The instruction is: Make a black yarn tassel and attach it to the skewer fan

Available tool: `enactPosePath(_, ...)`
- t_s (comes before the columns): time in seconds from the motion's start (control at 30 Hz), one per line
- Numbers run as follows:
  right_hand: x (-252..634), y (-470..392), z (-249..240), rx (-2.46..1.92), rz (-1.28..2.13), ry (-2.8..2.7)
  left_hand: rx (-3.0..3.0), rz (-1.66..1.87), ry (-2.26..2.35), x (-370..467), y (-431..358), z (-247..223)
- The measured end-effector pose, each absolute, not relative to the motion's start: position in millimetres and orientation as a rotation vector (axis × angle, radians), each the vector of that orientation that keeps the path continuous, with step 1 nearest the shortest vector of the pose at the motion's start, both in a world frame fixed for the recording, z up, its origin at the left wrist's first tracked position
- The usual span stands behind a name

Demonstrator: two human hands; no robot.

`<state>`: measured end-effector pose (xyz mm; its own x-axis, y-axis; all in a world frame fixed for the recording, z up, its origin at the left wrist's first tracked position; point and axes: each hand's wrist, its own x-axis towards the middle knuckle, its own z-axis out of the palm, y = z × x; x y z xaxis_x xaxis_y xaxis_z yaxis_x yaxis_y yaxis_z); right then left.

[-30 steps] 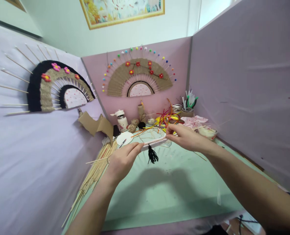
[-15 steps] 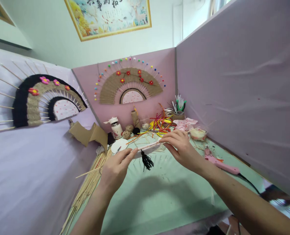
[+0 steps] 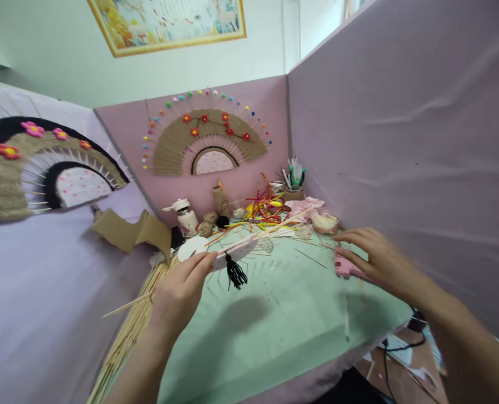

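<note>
My left hand (image 3: 179, 292) is closed on the near end of a small white fan piece (image 3: 241, 248) edged with thin wooden sticks, raised above the table and seen nearly edge-on. From its side hangs a black tassel (image 3: 236, 273). Some stick ends (image 3: 125, 306) poke out to the left past my wrist. On the right, my right hand (image 3: 379, 261) reaches out with fingers stretched and apart, over a pink glue gun (image 3: 344, 266). Part of the glue gun is hidden by the hand, and whether they touch I cannot tell.
A bundle of sticks (image 3: 125, 348) lies along the left edge. At the back stand a white bottle (image 3: 187, 219), twine balls (image 3: 205, 228), colourful pipe cleaners (image 3: 260, 207) and a pot of tools (image 3: 294, 192). Large decorated fans (image 3: 169, 147) hang on the partitions.
My right hand has let go of the fan piece and moved right to the glue gun. My left hand still holds the fan piece. The view has turned a little to the right.
</note>
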<state>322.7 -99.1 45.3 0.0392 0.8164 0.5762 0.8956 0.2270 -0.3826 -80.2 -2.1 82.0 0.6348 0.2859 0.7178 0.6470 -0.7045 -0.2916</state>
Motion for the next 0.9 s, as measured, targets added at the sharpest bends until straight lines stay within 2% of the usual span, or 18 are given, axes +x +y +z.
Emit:
enactPosePath(0.23, 371, -122, 11, -2.061, 0.176, -1.804, -2.283, -0.903, -0.666, -76, 6, 85)
enactPosePath(0.5, 365, -96, -17, -2.281, 0.095, -1.781, -2.248, -0.942, -0.739, -75, 4, 85)
enactPosePath(0.7, 370, -91, -26, -2.261, 0.132, -1.772, -2.209, -0.933, -0.73, -76, 5, 83)
enactPosePath(0.9, 381, -97, -18, -2.053, 0.243, -1.628, -2.212, -0.949, -0.72, -74, 4, 86)
